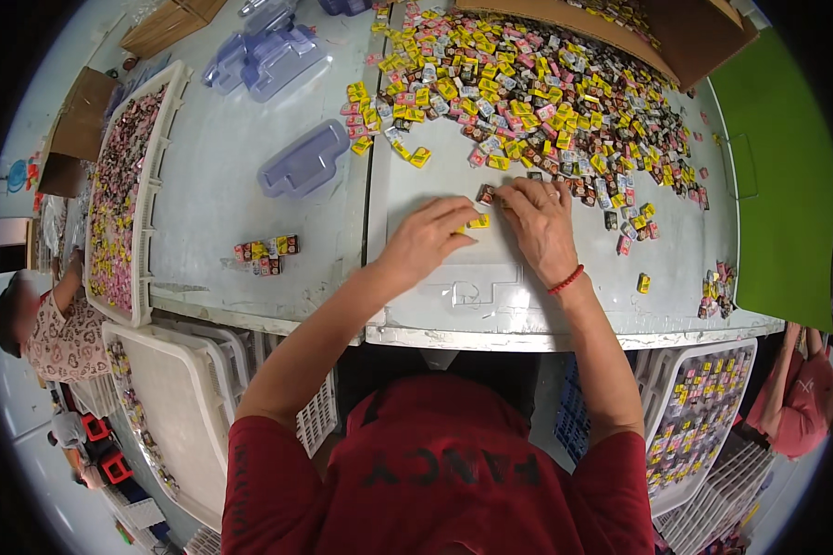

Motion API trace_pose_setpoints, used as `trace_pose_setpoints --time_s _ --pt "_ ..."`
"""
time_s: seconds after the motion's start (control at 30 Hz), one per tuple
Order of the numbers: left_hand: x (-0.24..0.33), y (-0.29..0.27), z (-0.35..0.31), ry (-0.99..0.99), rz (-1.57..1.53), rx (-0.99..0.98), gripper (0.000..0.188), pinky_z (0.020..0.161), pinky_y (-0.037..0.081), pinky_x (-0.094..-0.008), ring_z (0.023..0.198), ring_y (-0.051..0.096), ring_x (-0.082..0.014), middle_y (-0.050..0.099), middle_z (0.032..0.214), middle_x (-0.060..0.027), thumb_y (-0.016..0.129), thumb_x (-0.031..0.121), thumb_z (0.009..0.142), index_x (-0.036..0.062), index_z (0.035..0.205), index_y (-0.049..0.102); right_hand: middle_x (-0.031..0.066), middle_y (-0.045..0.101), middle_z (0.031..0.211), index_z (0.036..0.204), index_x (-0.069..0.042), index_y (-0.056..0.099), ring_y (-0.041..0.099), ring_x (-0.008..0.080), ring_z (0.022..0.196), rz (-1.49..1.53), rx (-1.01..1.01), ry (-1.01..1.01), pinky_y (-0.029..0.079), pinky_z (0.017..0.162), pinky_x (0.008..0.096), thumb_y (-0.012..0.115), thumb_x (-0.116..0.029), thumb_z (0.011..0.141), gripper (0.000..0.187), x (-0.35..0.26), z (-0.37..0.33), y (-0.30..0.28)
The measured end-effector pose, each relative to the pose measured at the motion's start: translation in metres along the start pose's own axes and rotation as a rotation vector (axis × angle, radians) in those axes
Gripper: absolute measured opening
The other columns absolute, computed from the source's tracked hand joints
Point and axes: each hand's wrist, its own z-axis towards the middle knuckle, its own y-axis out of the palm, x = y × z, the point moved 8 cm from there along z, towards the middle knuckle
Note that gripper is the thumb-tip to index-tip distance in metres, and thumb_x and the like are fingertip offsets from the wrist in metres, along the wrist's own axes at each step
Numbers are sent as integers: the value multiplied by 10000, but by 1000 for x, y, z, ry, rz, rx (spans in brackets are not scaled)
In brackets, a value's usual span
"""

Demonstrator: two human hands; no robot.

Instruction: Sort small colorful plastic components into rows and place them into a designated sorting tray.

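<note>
On the table in front of me, my left hand [426, 240] is closed with thumb and fingertips around a small yellow box-shaped piece [478, 222]. A bit of yellow also shows between those fingers. My right hand [539, 227], with a red bead bracelet on the wrist, has its fingers bent together. Its fingertips meet the edge of a small dark box-shaped piece [486, 194]; what lies under them is partly hidden. Beyond both hands spreads a large heap of small yellow, pink, black and white pieces [528, 102].
Left of my hands lie a short row of joined pieces [267, 250] and a blue-violet plastic tray [304, 159]; more trays [264, 60] are stacked behind. White crates [153, 185] stand at the left, another [662, 444] lower right. A cardboard box [703, 46] borders the heap. People work at both sides.
</note>
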Motion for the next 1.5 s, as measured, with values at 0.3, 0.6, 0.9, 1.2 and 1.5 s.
trace_pose_setpoints --time_s 0.3,0.6,0.9,1.2,1.5 --pt "0 1 15 148 6 -133 342 871 480 -337 997 589 -256 638 1125 -89 740 139 744 47 1061 651 56 627 1089 1078 -106 659 570 241 1045 -1 -5 66 328 1004 458 682 -88 803 276 11 -3 0" --pt "22 31 9 295 176 22 201 794 490 -330 904 547 -237 622 1017 -43 647 162 778 91 965 668 78 590 1121 1239 -171 612 555 261 1063 -156 -95 -51 287 1003 555 644 -119 824 419 1 0 0" --pt "-9 42 5 -6 126 116 154 696 497 -416 852 572 -287 559 849 -118 557 148 817 31 883 632 78 592 1153 1152 -121 643 538 278 1069 -103 -151 -175 320 1042 508 610 -88 849 307 -10 10 15" --pt "-16 1 3 -186 111 90 297 729 490 -443 896 603 -343 547 962 -173 773 165 703 -16 874 613 102 599 1169 1138 -89 639 545 286 1079 -150 -107 -173 351 1027 461 614 -95 878 261 -7 -1 14" --pt "-16 5 2 148 68 -24 282 805 488 -391 927 567 -273 580 1029 -76 715 167 735 31 962 617 107 593 1208 1142 -84 660 544 289 1089 -103 -134 -139 376 990 424 630 -85 871 272 2 -7 18"
